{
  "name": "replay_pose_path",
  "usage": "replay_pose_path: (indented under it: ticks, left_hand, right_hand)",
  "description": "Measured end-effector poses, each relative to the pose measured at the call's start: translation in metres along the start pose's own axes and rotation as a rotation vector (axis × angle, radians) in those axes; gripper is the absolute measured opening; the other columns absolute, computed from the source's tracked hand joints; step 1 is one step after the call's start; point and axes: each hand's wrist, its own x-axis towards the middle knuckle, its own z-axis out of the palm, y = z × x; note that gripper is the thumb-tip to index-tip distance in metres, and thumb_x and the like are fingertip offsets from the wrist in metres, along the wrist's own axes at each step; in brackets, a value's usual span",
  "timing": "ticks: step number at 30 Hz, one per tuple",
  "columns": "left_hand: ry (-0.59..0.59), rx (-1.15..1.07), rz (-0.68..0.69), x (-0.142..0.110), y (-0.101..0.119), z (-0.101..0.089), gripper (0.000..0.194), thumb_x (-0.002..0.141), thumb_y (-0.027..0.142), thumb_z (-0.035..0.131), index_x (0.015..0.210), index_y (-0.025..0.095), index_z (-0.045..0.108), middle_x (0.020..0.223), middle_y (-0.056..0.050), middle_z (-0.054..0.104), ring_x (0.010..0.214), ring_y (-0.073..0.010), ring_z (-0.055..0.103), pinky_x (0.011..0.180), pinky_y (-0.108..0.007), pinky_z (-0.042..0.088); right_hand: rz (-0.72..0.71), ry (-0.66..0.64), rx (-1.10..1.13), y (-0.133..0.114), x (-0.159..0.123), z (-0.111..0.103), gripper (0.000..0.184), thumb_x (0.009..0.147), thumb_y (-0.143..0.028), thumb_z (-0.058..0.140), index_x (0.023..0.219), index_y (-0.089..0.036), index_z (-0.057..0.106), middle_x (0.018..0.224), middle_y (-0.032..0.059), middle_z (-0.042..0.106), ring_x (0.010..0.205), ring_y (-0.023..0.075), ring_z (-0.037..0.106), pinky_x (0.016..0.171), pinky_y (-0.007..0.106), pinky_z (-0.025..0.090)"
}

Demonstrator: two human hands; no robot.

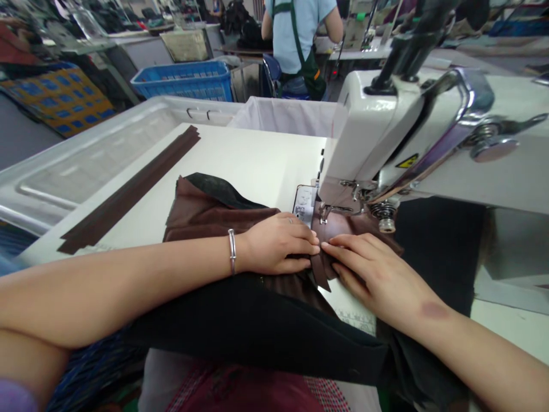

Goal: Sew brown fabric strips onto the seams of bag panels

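A soft, creased brown fabric piece with a slight sheen (214, 220) is spread on the white, smooth-topped surface (257, 157), from left of centre to the middle of the frame, where it is passed beneath the small metal presser foot (323, 216) of the white sewing machine (355, 137) at upper right. It is judged to be light, limp and easily wrinkled, perhaps a little slippery against the smooth top, and not fragile. It is best held flat by light pressure on both sides of the presser foot, with fingertips kept clear of the needle area; if it is gripped by a far edge, bunching is likely. More drag may be added by the wide black cloth (257, 335) draped across the lower centre; whether the two are joined cannot be told.

By the left hand (285, 243), palm down with fingers together and slightly bent, the brown fabric is pressed at centre; whether any is pinched underneath cannot be seen. By the right hand (364, 266), just right of centre, the same fabric is touched with extended, loosely parted fingers. The two hands are nearly met at the fingertips.
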Motion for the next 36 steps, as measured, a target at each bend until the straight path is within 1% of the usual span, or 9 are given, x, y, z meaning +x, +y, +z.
replay_pose_path:
  ticks: [7,11,14,17,22,25,30,34,36]
  left_hand:
    - [0.001,-0.003,0.033,0.01,-0.023,0.004,0.025,0.09,0.033,0.057,0.105,0.017,0.069,0.11,-0.009,0.07,0.104,-0.0214,0.063,0.094,-0.038,0.048]
    - [-0.124,0.02,0.032,0.019,-0.027,-0.017,0.028,0.094,0.033,0.049,0.105,0.015,0.069,0.105,-0.01,0.07,0.1,-0.0206,0.063,0.092,-0.035,0.047]
    - [-0.285,0.181,-0.232,0.034,-0.025,-0.043,0.027,0.091,0.023,0.045,0.091,0.014,0.071,0.091,-0.01,0.07,0.086,-0.0208,0.064,0.079,-0.032,0.048]
    - [-0.527,0.287,-0.478,0.055,-0.027,-0.062,0.019,0.078,0.025,0.056,0.082,0.015,0.072,0.081,-0.009,0.069,0.072,-0.0196,0.061,0.063,-0.029,0.042]
    - [-0.835,0.191,-0.646,0.074,-0.049,-0.07,0.04,0.089,0.039,0.045,0.072,0.013,0.07,0.067,-0.006,0.066,0.058,-0.0124,0.05,0.057,-0.025,0.032]
    - [-0.941,0.062,-0.718,0.063,-0.067,-0.074,0.03,0.078,0.043,0.062,0.069,0.015,0.069,0.063,-0.001,0.064,0.059,-0.0115,0.048,0.059,-0.023,0.033]
    - [-0.95,-0.373,-0.765,0.035,-0.076,-0.079,0.021,0.069,0.035,0.068,0.078,0.017,0.069,0.069,0.003,0.065,0.064,-0.0116,0.052,0.063,-0.021,0.038]
    - [-0.821,-0.322,-0.766,0.028,-0.072,-0.078,0.014,0.075,0.023,0.053,0.079,0.016,0.065,0.07,0.003,0.061,0.069,-0.0116,0.052,0.067,-0.02,0.039]
    - [-0.833,-0.343,-0.792,0.023,-0.071,-0.082,0.016,0.074,0.023,0.054,0.084,0.017,0.064,0.074,0.003,0.063,0.071,-0.0121,0.054,0.066,-0.02,0.04]
  right_hand:
    - [0.0,0.0,-0.026,0.016,0.011,0.001,0.035,0.095,-0.02,0.045,0.127,-0.015,0.058,0.123,0.0111,0.059,0.113,0.0266,0.052,0.096,0.045,0.045]
    - [0.015,-0.018,-0.011,0.008,0.012,-0.002,0.042,0.087,-0.024,0.053,0.127,-0.012,0.055,0.124,0.0136,0.057,0.112,0.0292,0.053,0.097,0.048,0.044]
    - [-0.003,-0.012,-0.014,0.001,0.012,-0.001,0.049,0.083,-0.033,0.06,0.127,-0.012,0.054,0.124,0.0149,0.057,0.11,0.0307,0.054,0.095,0.048,0.044]
    - [-0.019,0.03,-0.056,-0.002,0.013,0.003,0.043,0.085,-0.035,0.06,0.121,-0.012,0.057,0.118,0.0148,0.06,0.106,0.0306,0.056,0.09,0.047,0.046]
    - [-0.015,0.078,-0.143,-0.004,0.014,0.01,0.031,0.088,-0.021,0.052,0.116,-0.012,0.062,0.112,0.0128,0.064,0.1,0.0288,0.058,0.087,0.045,0.046]
    - [-0.009,0.099,-0.145,-0.006,0.014,0.012,0.031,0.088,-0.021,0.051,0.116,-0.011,0.063,0.113,0.0132,0.064,0.102,0.0294,0.058,0.088,0.045,0.047]
    - [-0.052,0.145,-0.122,-0.006,0.013,0.015,0.038,0.088,-0.02,0.053,0.124,-0.009,0.058,0.118,0.0131,0.063,0.105,0.0285,0.057,0.088,0.045,0.048]
    - [-0.068,0.111,-0.12,-0.006,0.013,0.016,0.041,0.087,-0.017,0.054,0.127,-0.009,0.057,0.117,0.0133,0.064,0.105,0.0279,0.057,0.088,0.045,0.048]
    - [-0.061,0.101,-0.11,-0.006,0.013,0.015,0.042,0.086,-0.017,0.055,0.127,-0.01,0.057,0.116,0.013,0.064,0.104,0.0281,0.057,0.088,0.044,0.048]
